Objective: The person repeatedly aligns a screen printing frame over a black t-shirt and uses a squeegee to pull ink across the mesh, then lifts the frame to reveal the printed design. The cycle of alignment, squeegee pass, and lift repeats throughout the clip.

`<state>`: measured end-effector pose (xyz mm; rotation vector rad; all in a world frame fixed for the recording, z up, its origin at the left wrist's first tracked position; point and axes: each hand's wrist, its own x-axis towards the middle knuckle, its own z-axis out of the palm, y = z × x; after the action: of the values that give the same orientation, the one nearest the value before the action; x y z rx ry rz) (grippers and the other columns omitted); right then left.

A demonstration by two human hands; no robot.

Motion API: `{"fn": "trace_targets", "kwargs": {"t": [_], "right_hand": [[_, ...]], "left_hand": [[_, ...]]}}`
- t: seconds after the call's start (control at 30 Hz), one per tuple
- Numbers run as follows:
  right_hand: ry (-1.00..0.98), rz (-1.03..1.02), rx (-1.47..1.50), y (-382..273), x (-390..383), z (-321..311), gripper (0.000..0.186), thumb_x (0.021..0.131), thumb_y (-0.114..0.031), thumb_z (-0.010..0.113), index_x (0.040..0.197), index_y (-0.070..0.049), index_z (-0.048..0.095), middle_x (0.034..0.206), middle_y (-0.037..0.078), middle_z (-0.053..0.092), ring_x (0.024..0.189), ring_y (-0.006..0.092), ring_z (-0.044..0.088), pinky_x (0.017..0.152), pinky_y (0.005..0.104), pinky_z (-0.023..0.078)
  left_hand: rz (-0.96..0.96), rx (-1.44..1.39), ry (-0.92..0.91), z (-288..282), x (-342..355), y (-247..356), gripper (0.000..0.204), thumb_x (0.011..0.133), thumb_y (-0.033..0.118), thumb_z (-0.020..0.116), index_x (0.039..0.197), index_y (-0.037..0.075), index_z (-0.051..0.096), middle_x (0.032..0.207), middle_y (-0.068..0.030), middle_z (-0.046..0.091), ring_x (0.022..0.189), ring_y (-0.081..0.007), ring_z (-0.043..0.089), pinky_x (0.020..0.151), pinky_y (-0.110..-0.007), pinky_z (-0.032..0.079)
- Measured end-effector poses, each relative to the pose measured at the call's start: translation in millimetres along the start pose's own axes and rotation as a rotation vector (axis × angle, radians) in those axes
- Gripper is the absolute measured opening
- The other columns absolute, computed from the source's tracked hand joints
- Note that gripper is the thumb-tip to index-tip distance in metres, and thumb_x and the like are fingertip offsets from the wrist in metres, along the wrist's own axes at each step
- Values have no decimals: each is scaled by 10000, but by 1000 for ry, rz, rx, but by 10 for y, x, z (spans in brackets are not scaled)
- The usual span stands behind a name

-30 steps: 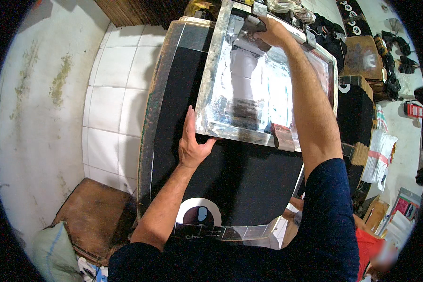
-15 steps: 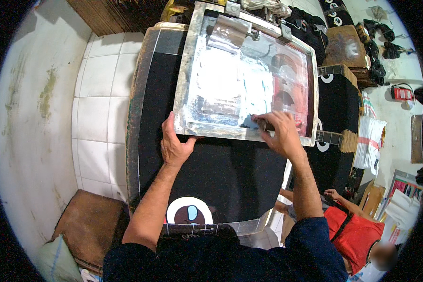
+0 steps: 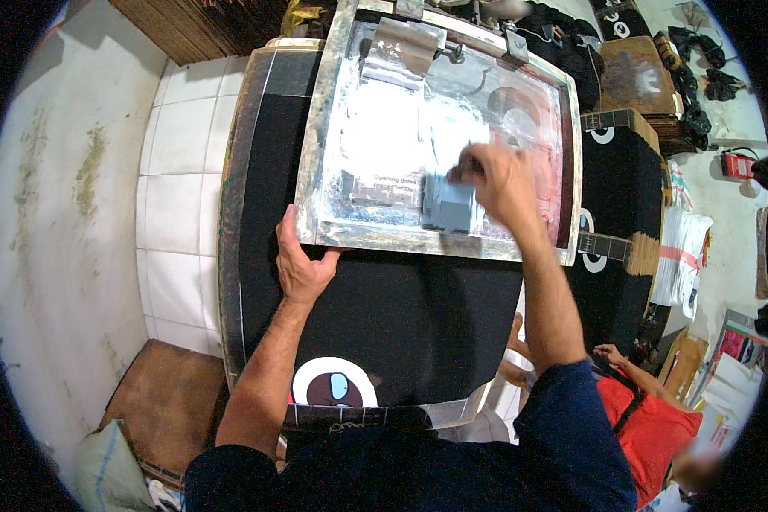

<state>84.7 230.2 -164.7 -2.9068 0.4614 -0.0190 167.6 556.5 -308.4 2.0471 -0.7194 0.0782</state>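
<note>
A screen printing frame (image 3: 435, 245) with a pale, worn rim lies over black fabric (image 3: 401, 316) on a board. My left hand (image 3: 301, 269) grips the frame's near left corner, fingers along its side and thumb at the near bar. Above the mesh, my right hand (image 3: 508, 183) is closed around a small dark squeegee (image 3: 467, 167), partly hidden by the fingers and blurred. A light blue ink band (image 3: 452, 205) runs below the squeegee toward the near bar. Left of it the mesh shines white. A round white, brown and blue print (image 3: 337, 386) shows on the fabric near me.
Metal clamps (image 3: 515, 44) sit on the frame's far bar. To the right are more boards with printed black fabric (image 3: 614, 179) and a white cloth stack (image 3: 684, 243). A person in a red top (image 3: 644, 435) is at lower right. A brown board (image 3: 166, 405) lies at lower left.
My right hand has moved away from the near bar toward the middle of the mesh with the squeegee. The light blue band now shows there. My left hand keeps its grip.
</note>
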Motion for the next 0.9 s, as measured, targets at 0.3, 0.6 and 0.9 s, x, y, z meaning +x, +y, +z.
{"fn": "trace_targets", "kwargs": {"t": [0.3, 0.6, 0.9], "right_hand": [[60, 55, 11, 720, 1245, 214, 361, 798, -261, 811, 1134, -168, 720, 973, 136, 766, 977, 352, 728, 830, 497, 551], [88, 175, 108, -349, -828, 218, 389, 736, -179, 864, 1114, -203, 775, 1020, 16, 735, 1012, 299, 614, 914, 450, 445], [449, 88, 30, -520, -965, 270, 279, 855, -299, 808, 1002, -103, 674, 987, 101, 632, 936, 320, 592, 810, 459, 455]], "left_hand": [[71, 75, 0, -20, 43, 54, 1088, 744, 166, 919, 1561, 18, 216, 1354, -266, 498, 1235, -432, 568, 1019, -501, 517], [34, 58, -7, -47, 63, 114, 1100, 754, 185, 910, 1579, 71, 193, 1345, -241, 496, 1229, -412, 582, 968, -496, 565], [-101, -178, 80, -308, 179, 493, 1076, 683, 200, 963, 1558, 98, 345, 1356, -188, 536, 1246, -358, 578, 1001, -462, 527]]}}
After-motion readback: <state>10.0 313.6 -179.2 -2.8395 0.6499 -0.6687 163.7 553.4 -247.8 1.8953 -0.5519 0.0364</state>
